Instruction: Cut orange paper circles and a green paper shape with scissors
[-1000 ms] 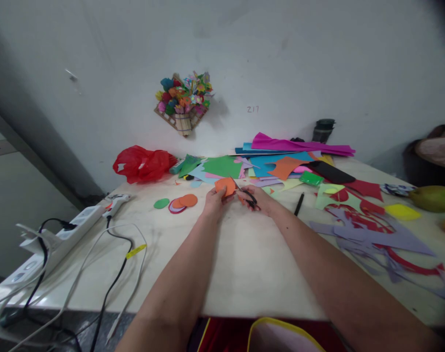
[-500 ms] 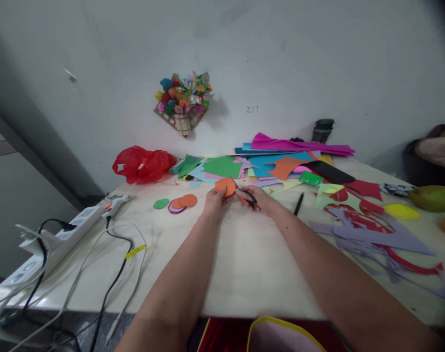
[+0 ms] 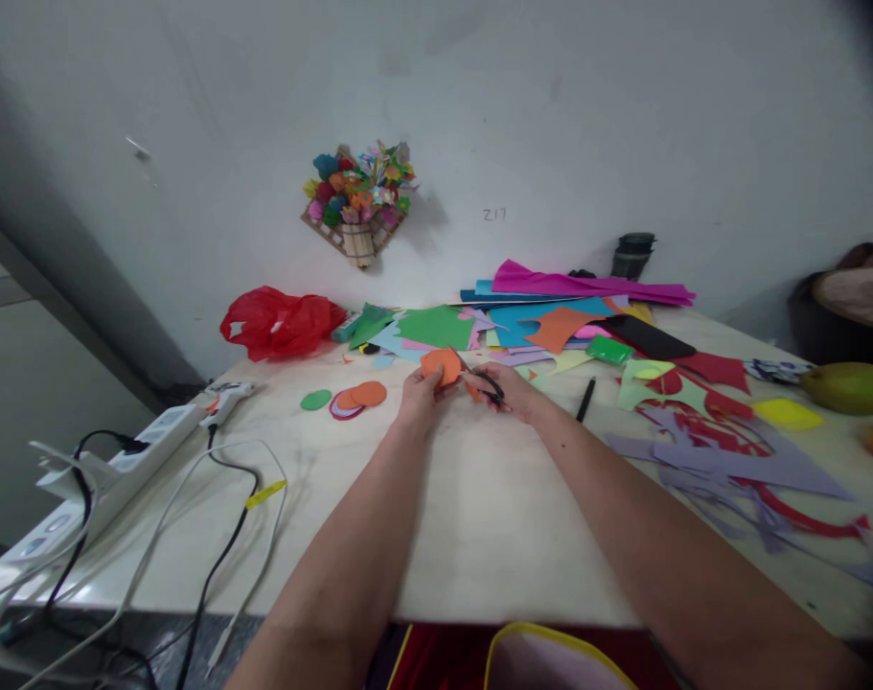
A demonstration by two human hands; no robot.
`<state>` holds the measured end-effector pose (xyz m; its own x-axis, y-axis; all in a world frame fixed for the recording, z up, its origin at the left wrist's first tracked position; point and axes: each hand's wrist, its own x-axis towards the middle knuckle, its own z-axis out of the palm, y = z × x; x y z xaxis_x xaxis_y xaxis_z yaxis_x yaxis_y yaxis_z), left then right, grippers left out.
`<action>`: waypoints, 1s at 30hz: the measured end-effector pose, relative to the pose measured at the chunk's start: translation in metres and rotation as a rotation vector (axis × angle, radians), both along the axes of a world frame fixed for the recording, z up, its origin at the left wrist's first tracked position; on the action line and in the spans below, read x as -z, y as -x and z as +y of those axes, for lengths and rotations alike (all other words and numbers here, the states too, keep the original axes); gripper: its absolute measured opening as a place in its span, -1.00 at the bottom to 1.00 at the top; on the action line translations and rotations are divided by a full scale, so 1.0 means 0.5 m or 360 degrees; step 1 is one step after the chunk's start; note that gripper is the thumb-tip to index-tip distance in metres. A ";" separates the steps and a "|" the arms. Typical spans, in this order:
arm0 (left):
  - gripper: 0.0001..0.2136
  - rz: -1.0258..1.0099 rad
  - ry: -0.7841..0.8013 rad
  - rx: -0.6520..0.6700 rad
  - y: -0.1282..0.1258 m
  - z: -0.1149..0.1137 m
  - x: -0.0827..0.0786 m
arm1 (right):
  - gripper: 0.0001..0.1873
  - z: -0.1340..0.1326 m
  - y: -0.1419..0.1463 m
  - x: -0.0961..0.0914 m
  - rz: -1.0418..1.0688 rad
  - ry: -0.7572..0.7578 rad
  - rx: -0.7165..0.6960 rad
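Note:
My left hand (image 3: 418,395) pinches a piece of orange paper (image 3: 441,365) and holds it just above the pale table (image 3: 479,508). My right hand (image 3: 514,391) grips black-handled scissors (image 3: 483,382), whose blades meet the right edge of the orange paper. Both hands are over the far middle of the table. To the left of my left hand lie cut paper discs: a green one (image 3: 316,399) and a small stack of orange and red ones (image 3: 360,395).
Sheets of coloured paper (image 3: 522,321) are heaped at the back. Purple and red offcuts (image 3: 738,460) spread over the right side. A black pen (image 3: 586,399), a red plastic bag (image 3: 282,321), a white power strip (image 3: 126,460) with cables at left and a green fruit (image 3: 849,387) at right.

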<state>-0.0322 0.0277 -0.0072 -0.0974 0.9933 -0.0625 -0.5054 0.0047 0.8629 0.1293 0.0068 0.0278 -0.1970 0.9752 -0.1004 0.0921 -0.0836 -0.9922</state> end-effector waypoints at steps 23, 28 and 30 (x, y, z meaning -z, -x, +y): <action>-0.79 -0.0105 -0.0009 -0.0066 0.004 0.003 0.001 | -0.90 0.023 -0.005 0.025 0.0158 0.0077 -0.0006; -0.83 -0.0258 -0.0040 -0.0106 0.010 0.005 -0.001 | -0.90 0.028 0.002 0.035 0.0239 0.0077 -0.0056; -0.85 -0.0335 -0.0081 -0.0098 0.011 0.006 -0.002 | -0.89 0.032 0.006 0.041 0.0290 0.0054 -0.0060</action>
